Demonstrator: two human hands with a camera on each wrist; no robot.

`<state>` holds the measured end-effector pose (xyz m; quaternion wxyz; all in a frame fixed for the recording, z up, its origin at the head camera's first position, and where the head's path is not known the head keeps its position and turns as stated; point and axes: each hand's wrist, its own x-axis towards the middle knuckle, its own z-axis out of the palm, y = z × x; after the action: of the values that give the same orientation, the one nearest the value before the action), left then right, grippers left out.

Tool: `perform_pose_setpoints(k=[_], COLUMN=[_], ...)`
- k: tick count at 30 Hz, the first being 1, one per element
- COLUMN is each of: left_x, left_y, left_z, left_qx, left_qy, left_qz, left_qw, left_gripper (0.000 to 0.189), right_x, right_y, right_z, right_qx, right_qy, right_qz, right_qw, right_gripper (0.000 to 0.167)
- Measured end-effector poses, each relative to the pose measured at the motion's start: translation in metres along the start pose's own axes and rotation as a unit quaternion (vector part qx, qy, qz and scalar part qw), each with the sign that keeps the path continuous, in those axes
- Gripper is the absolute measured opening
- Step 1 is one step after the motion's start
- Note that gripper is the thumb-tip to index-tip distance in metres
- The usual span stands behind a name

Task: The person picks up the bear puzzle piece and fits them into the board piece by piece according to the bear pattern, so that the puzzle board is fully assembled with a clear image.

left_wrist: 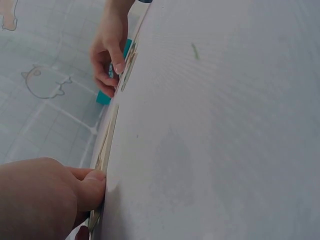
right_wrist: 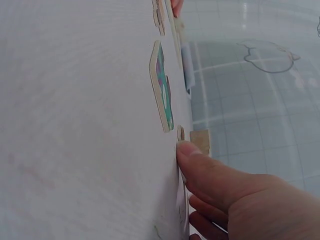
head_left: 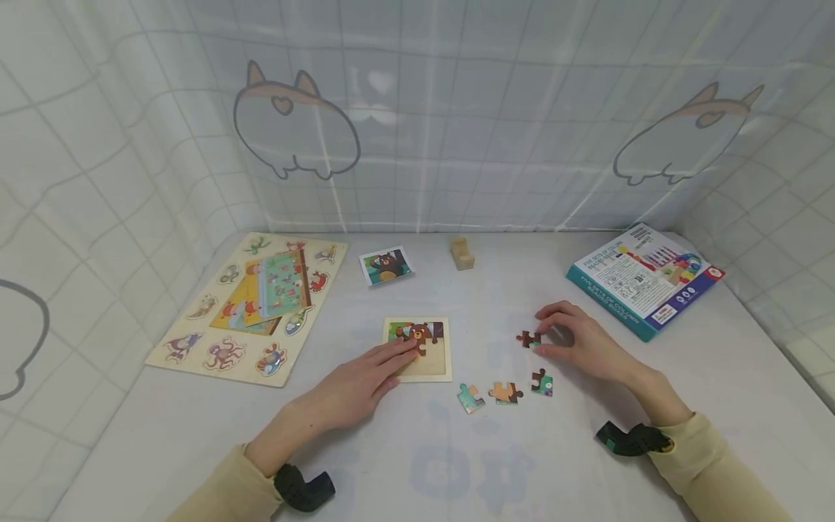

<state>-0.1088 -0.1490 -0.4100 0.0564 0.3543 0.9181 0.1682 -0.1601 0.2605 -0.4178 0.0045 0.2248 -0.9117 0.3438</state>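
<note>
Now, brown puzzle piece (head_left: 526, 338), against right grip (head_left: 579, 344)

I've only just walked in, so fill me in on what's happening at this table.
A person is doing a small bear puzzle. The left hand rests on the puzzle tray, where the bear's head shows at the top and bare wood below. The right hand is at a brown piece; whether it grips it is unclear. Three other pieces lie loose nearby, and a bear card lies beyond the tray.
</note>
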Motion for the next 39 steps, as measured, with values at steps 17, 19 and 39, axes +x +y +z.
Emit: perform_pose_setpoints(k=[17, 19, 39], left_x=[-0.0016, -0.0017, -0.0022], left_y=[0.0010, 0.0005, -0.0013], left_z=[-0.0028, -0.0023, 0.0014], left_qx=[-0.006, -0.004, 0.008], left_qy=[-0.002, -0.002, 0.012], left_qz=[-0.005, -0.004, 0.006], left_qw=[1.0000, 1.0000, 0.9999], left_gripper=[0.050, 0.049, 0.050], right_x=[0.0005, 0.0006, 0.0006], right_y=[-0.0004, -0.0004, -0.0020], right_z=[0.0009, 0.0009, -0.0057], right_qx=[-0.002, -0.005, -0.010], right_qy=[-0.005, -0.005, 0.016], right_qz=[0.003, 0.002, -0.052], right_qw=[1.0000, 1.0000, 0.9985], right_gripper=[0.019, 0.019, 0.020])
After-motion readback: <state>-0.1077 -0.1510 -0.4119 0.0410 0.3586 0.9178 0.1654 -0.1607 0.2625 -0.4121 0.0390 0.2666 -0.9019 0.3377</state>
